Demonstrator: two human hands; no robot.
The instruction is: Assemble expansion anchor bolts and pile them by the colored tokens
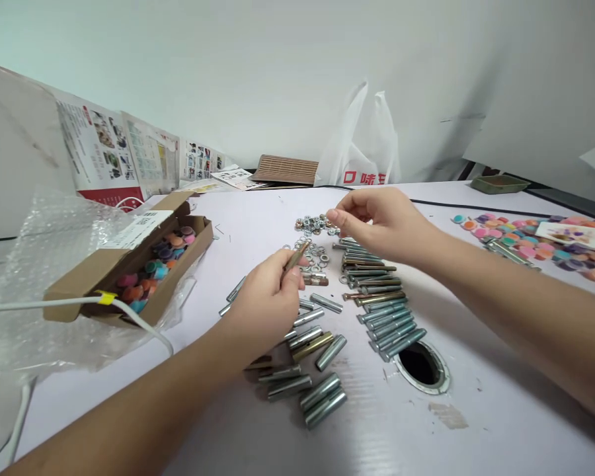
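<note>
My left hand [265, 297] is closed around a brownish bolt [295, 256], whose tip points up and to the right. Over the far end of the bolt rows hovers my right hand [384, 218], thumb and fingertips drawn together; anything between them is too small or hidden to make out. Small hex nuts [310, 225] lie in a pile just left of its fingertips. Loose washers [321, 254] are scattered between the hands. Under my right forearm runs a row of bolts [391, 324], silvery and brassy. Metal sleeves [322, 407] lie in front of my left hand, partly covered by it.
An open cardboard box [178, 284] of colourful discs sits on bubble wrap [74, 244] at left, a white cable [149, 327] crossing it. More discs [520, 241] lie at right. A round table hole [424, 367] is near the bolts. A plastic bag [364, 152] stands behind.
</note>
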